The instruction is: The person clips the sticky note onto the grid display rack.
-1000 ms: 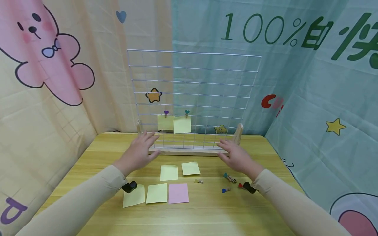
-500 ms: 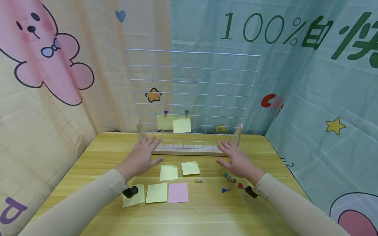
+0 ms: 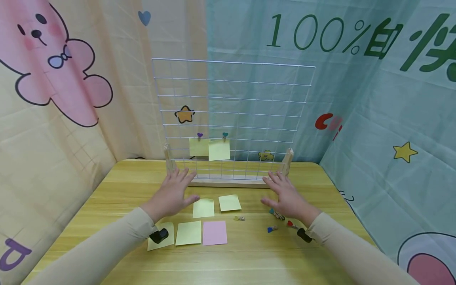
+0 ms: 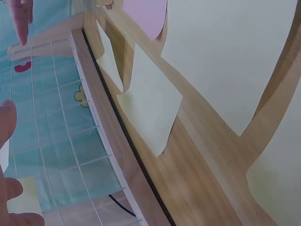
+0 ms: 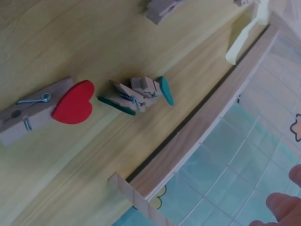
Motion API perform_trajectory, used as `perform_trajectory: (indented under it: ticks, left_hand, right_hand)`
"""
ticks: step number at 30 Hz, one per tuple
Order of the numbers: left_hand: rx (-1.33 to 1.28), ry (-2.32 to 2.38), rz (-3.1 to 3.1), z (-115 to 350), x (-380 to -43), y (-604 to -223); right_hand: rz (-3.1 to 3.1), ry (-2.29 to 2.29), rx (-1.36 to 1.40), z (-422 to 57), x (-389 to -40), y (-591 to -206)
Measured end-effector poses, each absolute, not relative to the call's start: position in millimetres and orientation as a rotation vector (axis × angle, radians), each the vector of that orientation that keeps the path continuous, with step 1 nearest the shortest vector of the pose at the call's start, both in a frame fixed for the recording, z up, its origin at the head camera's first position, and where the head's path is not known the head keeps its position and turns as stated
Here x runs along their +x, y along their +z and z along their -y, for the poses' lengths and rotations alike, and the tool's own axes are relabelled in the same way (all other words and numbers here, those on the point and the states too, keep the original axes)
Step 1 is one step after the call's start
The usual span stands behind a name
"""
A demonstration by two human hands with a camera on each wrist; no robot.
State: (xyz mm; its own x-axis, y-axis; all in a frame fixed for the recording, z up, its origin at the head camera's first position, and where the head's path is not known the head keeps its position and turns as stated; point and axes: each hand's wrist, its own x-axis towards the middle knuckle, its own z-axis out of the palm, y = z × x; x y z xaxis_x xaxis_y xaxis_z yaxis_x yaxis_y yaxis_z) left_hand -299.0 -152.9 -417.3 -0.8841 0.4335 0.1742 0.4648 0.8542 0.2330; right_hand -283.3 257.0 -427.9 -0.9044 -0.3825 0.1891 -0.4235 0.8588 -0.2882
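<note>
We see the left hand (image 3: 170,196) above the left half of the worktop (image 3: 249,261), fingers and thumb spread wide, the fingers aimed at the far edge and the thumb towards the right edge. The right hand (image 3: 290,198) is spread just as wide above the right half, its fingers slanting towards the far edge and its thumb pointing left. Between and beyond them we find the wire rack (image 3: 231,183) near the far edge, grid standing up, its wooden base lying lengthwise along that edge. Low on its grid hang two yellow notes (image 3: 219,150) side by side, under a purple-heart peg (image 3: 200,135) and a teal-heart peg (image 3: 225,135), both upright with hearts uppermost. Nearer the near edge we count four loose yellow notes (image 3: 188,233) and a pink note (image 3: 215,233), all lying flat or nearly so. To their right, a yellow peg (image 3: 240,218) lies lengthwise left to right; a blue peg (image 3: 272,229) points its heart at the left edge, and a red peg (image 5: 44,110) likewise. Beneath the right hand, two teal pegs (image 5: 134,96) lie together, their hearts at opposite ends.
</note>
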Motion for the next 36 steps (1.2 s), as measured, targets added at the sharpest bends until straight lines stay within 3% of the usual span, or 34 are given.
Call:
perform_trajectory:
  ticks: [36]
  left_hand:
    - [-0.722, -0.388, 2.976, 139.8, -294.4, -440.8]
  right_hand:
    - [2.98, 0.454, 0.619, -271.3, -277.2, -450.9]
